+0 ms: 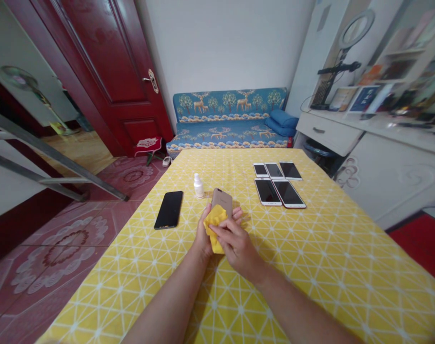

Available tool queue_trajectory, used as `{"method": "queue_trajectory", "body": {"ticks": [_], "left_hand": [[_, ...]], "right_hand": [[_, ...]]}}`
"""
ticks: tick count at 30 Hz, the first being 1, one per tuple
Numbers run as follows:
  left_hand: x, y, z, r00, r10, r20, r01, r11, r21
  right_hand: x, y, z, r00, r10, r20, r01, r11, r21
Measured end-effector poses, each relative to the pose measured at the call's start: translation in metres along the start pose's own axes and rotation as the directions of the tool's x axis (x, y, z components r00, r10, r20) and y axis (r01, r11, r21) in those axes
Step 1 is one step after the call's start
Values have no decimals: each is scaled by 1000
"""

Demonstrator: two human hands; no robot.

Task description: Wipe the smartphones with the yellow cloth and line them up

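My left hand (203, 234) is wrapped round a gold-backed smartphone (222, 199), holding it from beneath with the back facing up. Bunched over the phone's lower part is a yellow cloth (217, 220), pinched in the fingers of my right hand (236, 241) and pressed against the back. The cloth hides much of the phone. A small white bottle (198, 187) stands upright just beyond my left hand. To its left a black smartphone (169, 210) lies flat on the table.
Several white-framed smartphones (267, 191) lie in two rows at the right of the table with a yellow patterned tablecloth (274, 267). A blue sofa (228, 119) stands behind the table. At the right is a white desk (392, 143) bearing a ring light (366, 21).
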State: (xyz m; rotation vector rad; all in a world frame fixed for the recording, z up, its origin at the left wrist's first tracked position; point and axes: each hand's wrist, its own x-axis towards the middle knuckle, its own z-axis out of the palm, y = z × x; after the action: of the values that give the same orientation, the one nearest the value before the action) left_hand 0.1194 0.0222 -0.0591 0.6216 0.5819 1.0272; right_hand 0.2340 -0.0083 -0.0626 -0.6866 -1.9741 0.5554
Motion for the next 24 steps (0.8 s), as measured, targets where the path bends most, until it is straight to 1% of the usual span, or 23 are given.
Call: {"method": "queue_trajectory", "body": {"ticks": [2, 4, 6, 7, 8, 10, 12, 14, 15, 16, 18, 21, 24], "left_hand": [[0, 0, 1, 1000, -6, 28, 9, 993, -118], [1, -2, 0, 1000, -6, -20, 2, 982, -191], [1, -6, 0, 995, -22, -92, 7, 987, -158], [0, -8, 0, 994, -45, -104, 32, 992, -124], [-1, -10, 0, 993, -78, -94, 70, 994, -85], [-3, -13, 3, 989, -145, -38, 145, 989, -13], [-6, -12, 7, 982, -187, 16, 186, 982, 28], [-8, -10, 10, 982, -186, 45, 184, 982, 34], [-9, -8, 11, 984, -173, 49, 172, 985, 27], [-9, -6, 12, 987, -156, 47, 155, 988, 16], [-9, -3, 11, 993, -112, 19, 113, 994, -4], [-8, -1, 8, 996, -75, -53, 74, 997, -17], [-5, -1, 6, 991, -10, -137, 9, 1000, -11]], "right_hand": [[2, 7, -4, 998, 34, -47, -37, 998, -59], [4, 16, -11, 992, 50, -113, -66, 988, -139], [5, 25, -20, 981, 65, -185, -105, 971, -217], [5, 29, -24, 973, 79, -218, -133, 961, -244], [5, 33, -29, 963, 103, -251, -169, 951, -260], [4, 41, -36, 937, 159, -311, -246, 932, -267], [2, 48, -42, 905, 214, -366, -314, 919, -239], [0, 53, -45, 878, 261, -401, -356, 916, -183], [-1, 54, -46, 873, 275, -403, -363, 918, -160], [-1, 54, -46, 874, 277, -398, -361, 920, -151], [-1, 53, -46, 897, 250, -364, -334, 924, -188], [1, 47, -46, 941, 177, -289, -264, 918, -297], [2, 40, -46, 961, 143, -237, -225, 903, -367]]}}
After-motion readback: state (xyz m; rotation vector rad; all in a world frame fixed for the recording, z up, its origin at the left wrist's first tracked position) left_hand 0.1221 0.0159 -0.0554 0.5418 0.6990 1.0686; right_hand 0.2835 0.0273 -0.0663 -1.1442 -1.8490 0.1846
